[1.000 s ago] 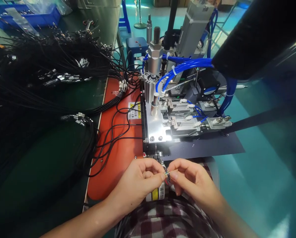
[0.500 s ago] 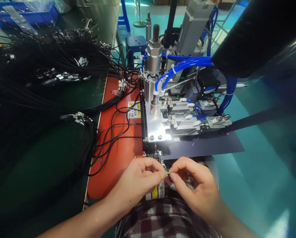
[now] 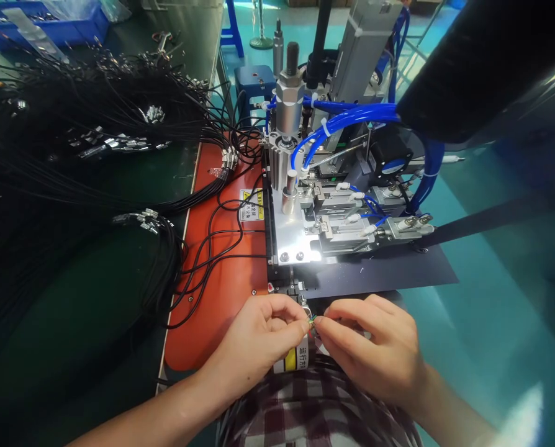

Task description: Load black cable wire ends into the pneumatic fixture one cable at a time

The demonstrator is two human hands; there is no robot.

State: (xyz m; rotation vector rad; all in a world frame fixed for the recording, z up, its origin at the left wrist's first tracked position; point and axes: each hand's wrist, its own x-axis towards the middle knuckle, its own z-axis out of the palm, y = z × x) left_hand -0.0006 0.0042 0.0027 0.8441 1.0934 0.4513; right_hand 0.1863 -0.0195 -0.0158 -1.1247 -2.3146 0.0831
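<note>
- Head view, far left: a heap of black cables (image 3: 72,143) with metal end plugs covers the dark green bench (image 3: 72,323); several strands trail rightward over the orange mat (image 3: 216,292).
- Left hand (image 3: 263,338) is closed in a pinch, thumb and forefinger tips clamped on the stripped cable end (image 3: 311,320) at the front edge of the machine.
- That cable end is short, and its long axis runs roughly left to right between the two hands; its thin coloured cores point right, toward the other hand's fingertips. It sits right at the tips of both pinches, not back in either palm. How much of it each hand covers is too small to tell.
- Right hand (image 3: 375,351) is also closed, fingertips nipping the cores from the right, with its knuckles turned up.
- Against the picture of half a second ago, the right hand has moved slightly left and lower, and its fingertips now almost touch the left hand's; the left hand is nearly unchanged.
- Behind the hands stands the pneumatic fixture (image 3: 324,211), with a steel cylinder (image 3: 289,118) and blue air hoses (image 3: 352,118), on a dark plate (image 3: 389,276).
</note>
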